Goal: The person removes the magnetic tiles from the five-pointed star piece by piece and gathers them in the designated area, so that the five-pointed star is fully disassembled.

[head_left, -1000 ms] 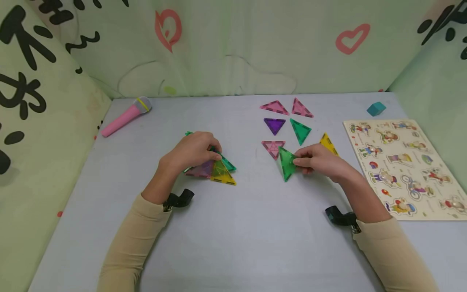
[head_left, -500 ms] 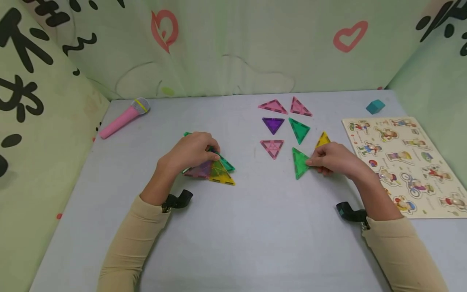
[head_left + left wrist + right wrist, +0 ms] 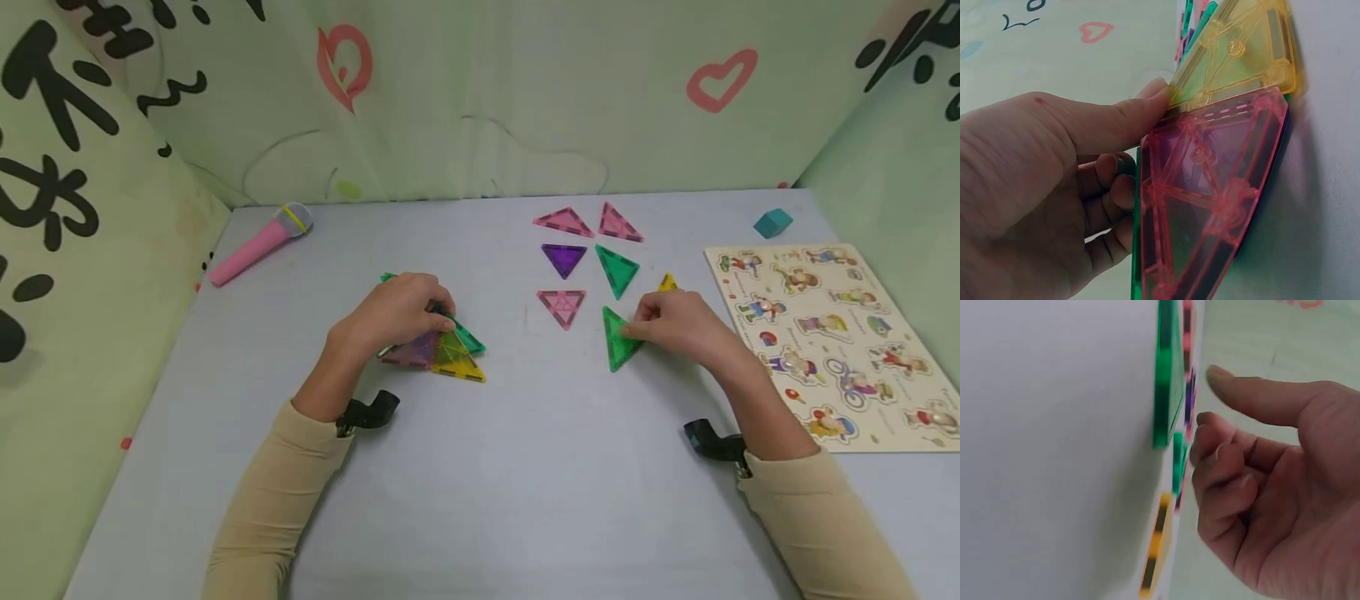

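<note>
Two hands work apart on the counter in the head view. The left hand curls over a stack of coloured tiles left of centre; the right hand rests its fingertips on a green tile lying flat, below five loose triangles. A nudge from that hand could slide the green tile into the pink tile beside it; these look like magnetic tiles, so they might snap together. The yellow tile is mostly hidden behind the right hand.

From the left wrist, the left hand grips the stack, thumb on its yellow piece, fingers curled behind the pink piece. If the grip loosens, the layers could slip askew. How many lie underneath is unclear.

From the right wrist, the right hand looks loosely curled beside the green tile, seen edge-on and blurred; contact cannot be judged here.
</note>
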Action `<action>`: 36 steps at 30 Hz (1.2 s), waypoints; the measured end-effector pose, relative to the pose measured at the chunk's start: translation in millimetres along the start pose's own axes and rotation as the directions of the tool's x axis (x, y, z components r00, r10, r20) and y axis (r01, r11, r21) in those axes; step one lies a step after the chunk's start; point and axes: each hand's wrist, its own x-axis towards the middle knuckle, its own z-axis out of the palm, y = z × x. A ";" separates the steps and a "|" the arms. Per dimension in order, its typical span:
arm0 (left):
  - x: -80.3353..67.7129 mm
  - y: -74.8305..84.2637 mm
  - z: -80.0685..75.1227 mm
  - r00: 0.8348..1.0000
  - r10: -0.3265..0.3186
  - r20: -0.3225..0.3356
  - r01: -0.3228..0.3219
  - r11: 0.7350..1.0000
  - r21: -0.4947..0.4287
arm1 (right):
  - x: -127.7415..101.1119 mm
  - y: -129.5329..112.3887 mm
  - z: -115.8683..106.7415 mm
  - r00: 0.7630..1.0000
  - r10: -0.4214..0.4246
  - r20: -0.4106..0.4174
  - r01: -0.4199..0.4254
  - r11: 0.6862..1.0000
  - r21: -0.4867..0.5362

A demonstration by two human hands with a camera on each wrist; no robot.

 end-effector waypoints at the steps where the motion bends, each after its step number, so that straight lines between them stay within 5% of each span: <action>1: -0.3 -0.6 0.1 1.000 0.000 0.000 0.000 1.000 -0.002 | 1.0 -6.4 2.5 1.000 -0.023 -0.010 0.023 1.000 0.002; 5: -0.4 -2.8 0.5 1.000 0.002 -0.001 -0.002 1.000 -0.003 | 10.1 -36.6 18.0 0.991 -0.126 0.040 0.123 0.990 0.061; 11: 2.9 -2.8 1.8 1.000 -0.002 0.004 0.002 1.000 0.004 | 24.7 -74.4 45.4 0.947 -0.282 0.152 0.262 0.955 0.140; 18: 2.8 -3.6 1.4 1.000 -0.001 0.011 0.001 1.000 0.003 | 28.0 -111.7 68.1 0.896 -0.357 0.265 0.308 0.928 0.209; 26: 2.4 -3.1 0.8 1.000 0.005 0.006 -0.005 1.000 0.009 | 20.8 -135.9 83.0 0.948 -0.246 0.201 0.207 0.958 0.199; 36: 2.0 -0.9 1.6 1.000 0.018 -0.012 -0.018 1.000 0.014 | 15.8 -147.4 95.3 0.971 -0.218 0.101 0.206 0.971 0.120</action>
